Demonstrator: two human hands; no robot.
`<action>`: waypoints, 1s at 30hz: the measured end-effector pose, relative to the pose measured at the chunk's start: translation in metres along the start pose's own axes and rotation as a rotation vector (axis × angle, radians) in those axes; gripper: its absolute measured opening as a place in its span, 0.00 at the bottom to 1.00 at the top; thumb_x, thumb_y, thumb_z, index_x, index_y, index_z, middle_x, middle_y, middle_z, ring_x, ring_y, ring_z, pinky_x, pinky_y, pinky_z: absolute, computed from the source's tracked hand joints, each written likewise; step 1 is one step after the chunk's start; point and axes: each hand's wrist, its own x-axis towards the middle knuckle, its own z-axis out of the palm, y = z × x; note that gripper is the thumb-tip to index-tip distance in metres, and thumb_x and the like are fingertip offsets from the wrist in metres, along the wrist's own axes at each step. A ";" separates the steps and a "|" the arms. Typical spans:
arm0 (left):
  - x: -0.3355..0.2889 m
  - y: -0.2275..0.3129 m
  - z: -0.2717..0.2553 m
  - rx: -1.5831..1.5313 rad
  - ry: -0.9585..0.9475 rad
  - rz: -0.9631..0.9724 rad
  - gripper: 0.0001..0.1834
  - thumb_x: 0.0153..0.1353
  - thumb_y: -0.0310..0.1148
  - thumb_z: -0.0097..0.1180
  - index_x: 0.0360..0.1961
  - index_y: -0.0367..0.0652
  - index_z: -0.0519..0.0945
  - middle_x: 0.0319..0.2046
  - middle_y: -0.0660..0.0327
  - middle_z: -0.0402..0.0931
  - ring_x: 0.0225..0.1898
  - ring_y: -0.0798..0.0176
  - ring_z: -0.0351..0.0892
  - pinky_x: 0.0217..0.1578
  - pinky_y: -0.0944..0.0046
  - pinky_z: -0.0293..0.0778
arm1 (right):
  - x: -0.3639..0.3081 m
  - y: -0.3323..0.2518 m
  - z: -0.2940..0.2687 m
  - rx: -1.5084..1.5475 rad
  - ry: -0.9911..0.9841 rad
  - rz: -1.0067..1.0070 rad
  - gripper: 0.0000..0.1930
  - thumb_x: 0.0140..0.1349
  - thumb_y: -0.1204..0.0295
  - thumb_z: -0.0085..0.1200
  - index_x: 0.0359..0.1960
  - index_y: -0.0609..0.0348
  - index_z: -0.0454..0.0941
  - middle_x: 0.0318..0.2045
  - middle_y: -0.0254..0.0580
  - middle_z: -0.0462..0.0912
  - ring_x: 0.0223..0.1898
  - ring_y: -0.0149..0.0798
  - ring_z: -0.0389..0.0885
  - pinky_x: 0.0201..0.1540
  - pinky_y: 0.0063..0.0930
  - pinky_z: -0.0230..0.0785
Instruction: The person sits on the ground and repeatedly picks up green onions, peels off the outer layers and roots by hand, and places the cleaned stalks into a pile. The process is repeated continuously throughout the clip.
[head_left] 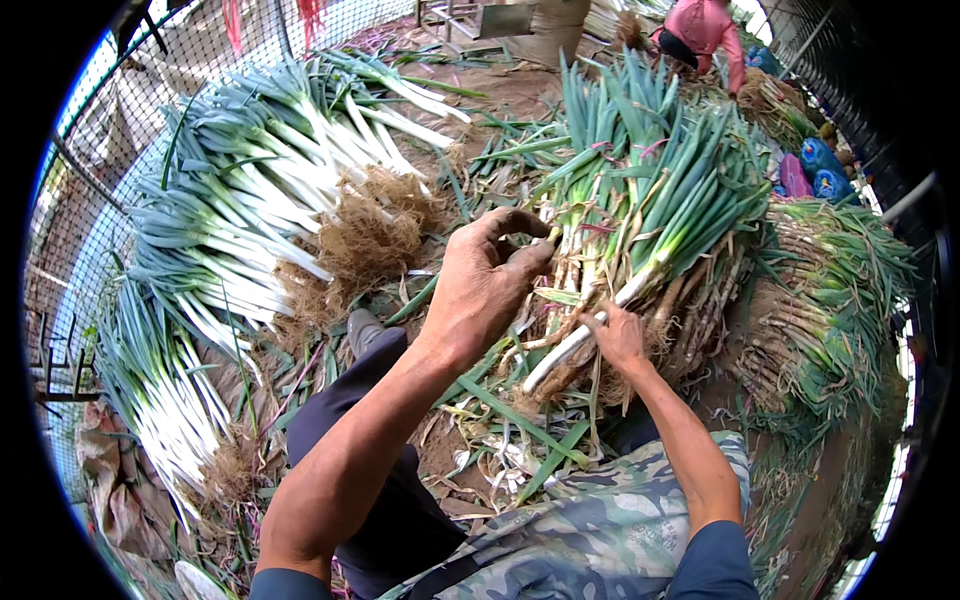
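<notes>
My right hand (618, 338) is closed round the pale stem of a leek (570, 352), which lies slanted, its root end low and to the left, its green top up to the right. My left hand (490, 265) is raised to the left of it, thumb and forefinger brought close together in a pinch. What sits between those fingertips, if anything, I cannot make out. Just beyond both hands lies a large heap of uncleaned leeks (690, 170), with brown dry outer leaves and some pinkish ties.
At left lie rows of white-stemmed leeks (250, 210) with brown roots (375, 225). More unpeeled leeks (830, 310) lie at right. Leaf scraps (500, 440) litter the ground near my knees. A person in pink (700, 35) bends at the far right, near blue bags (825, 170). Netting (110, 130) borders the left.
</notes>
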 end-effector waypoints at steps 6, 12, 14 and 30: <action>0.011 -0.023 0.025 0.158 -0.100 -0.085 0.14 0.60 0.32 0.57 0.44 0.34 0.76 0.36 0.59 0.79 0.34 0.68 0.79 0.34 0.69 0.73 | -0.021 -0.032 -0.100 0.403 0.324 -0.156 0.25 0.48 0.56 0.66 0.40 0.64 0.78 0.37 0.50 0.82 0.40 0.43 0.80 0.45 0.38 0.71; 0.011 -0.051 0.057 -0.120 -0.274 -0.212 0.28 0.61 0.41 0.58 0.55 0.32 0.70 0.49 0.51 0.74 0.46 0.60 0.75 0.43 0.65 0.74 | -0.097 -0.073 -0.070 0.372 0.422 -0.453 0.17 0.51 0.61 0.63 0.35 0.62 0.81 0.32 0.51 0.83 0.31 0.42 0.83 0.34 0.35 0.78; 0.012 -0.056 0.061 -0.079 -0.234 -0.160 0.34 0.57 0.47 0.61 0.56 0.32 0.67 0.46 0.51 0.74 0.44 0.61 0.75 0.43 0.64 0.73 | -0.118 -0.090 -0.059 0.283 0.379 -0.556 0.13 0.51 0.64 0.64 0.33 0.60 0.82 0.29 0.50 0.83 0.26 0.39 0.82 0.28 0.32 0.77; 0.008 -0.024 0.037 -0.784 -0.299 -0.172 0.23 0.45 0.20 0.50 0.47 0.33 0.72 0.39 0.55 0.77 0.40 0.59 0.76 0.49 0.58 0.70 | -0.107 -0.070 -0.072 0.814 0.208 -0.293 0.40 0.56 0.38 0.51 0.54 0.65 0.61 0.48 0.51 0.71 0.50 0.44 0.72 0.54 0.37 0.65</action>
